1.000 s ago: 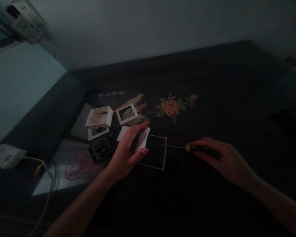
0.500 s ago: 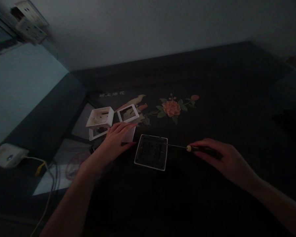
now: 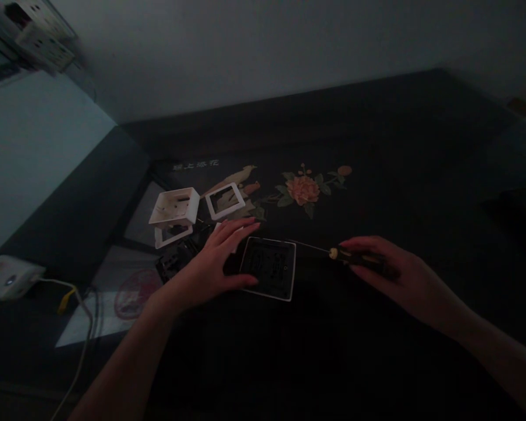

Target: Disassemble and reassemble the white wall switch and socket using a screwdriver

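Observation:
A square socket panel point(image 3: 269, 268) with a dark back and a thin white rim lies face down on the dark table. My left hand point(image 3: 221, 257) is at its left edge, fingers spread, with the thumb over the panel's lower left part; whether it touches cannot be made out. Behind those fingers a white piece point(image 3: 236, 232) is mostly hidden. In my right hand point(image 3: 386, 266) is a screwdriver point(image 3: 355, 257), gripped by its dark handle. Its thin shaft points left, and the tip is near the panel's top right edge.
A white back box point(image 3: 175, 206) stands at the left, with a white frame point(image 3: 225, 200) beside it and another frame point(image 3: 173, 235) below. Black parts point(image 3: 175, 260) lie near my left wrist. Farther left are a white device point(image 3: 11, 277) and its cable point(image 3: 87, 339).
My left hand has moved right, opening its thumb over the panel's edge. The screwdriver's shaft has shifted from across the panel's inside up toward its top edge.

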### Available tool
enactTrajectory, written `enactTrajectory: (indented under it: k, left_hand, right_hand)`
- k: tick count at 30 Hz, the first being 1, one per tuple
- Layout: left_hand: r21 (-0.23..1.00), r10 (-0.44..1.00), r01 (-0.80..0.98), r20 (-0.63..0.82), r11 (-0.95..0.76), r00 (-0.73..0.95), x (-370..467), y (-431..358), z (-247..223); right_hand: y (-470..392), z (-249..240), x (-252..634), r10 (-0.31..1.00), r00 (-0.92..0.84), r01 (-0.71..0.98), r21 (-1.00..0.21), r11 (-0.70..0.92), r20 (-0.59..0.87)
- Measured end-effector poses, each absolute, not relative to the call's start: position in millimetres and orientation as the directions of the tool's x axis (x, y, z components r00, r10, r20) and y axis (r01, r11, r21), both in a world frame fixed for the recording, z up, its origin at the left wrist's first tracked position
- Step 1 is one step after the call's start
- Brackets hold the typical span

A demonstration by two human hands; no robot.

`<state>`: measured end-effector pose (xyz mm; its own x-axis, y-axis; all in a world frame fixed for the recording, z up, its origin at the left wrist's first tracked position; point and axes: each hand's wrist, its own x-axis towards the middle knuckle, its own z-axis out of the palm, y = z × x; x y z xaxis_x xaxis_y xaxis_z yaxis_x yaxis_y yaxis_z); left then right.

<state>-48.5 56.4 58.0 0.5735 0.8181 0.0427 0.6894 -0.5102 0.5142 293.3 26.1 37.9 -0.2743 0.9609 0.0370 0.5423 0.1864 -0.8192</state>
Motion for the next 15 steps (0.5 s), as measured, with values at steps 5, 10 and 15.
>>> enactTrajectory:
  k: [5, 10, 15]
  left_hand:
    - [0.490, 0.772, 0.691, -0.055, -0.531, 0.633, -41.5, 51.7, 49.1]
    - [0.507, 0.782, 0.688, -0.042, -0.519, 0.622, -33.9, 48.3, 45.0]
    - [0.487, 0.829, 0.722, 0.007, -0.491, 0.559, -26.8, 40.2, 40.5]
  right_hand:
    - [29.3, 36.4, 293.9, 0.960, -0.275, 0.532, -0.824, 0.194, 0.048]
    - [39.0, 57.7, 294.0, 0.941, -0.247, 0.538, -0.775, 0.333, 0.233]
    - [60.5, 102.3, 280.0, 0.949, -0.034, 0.395, -0.868, 0.300, 0.313]
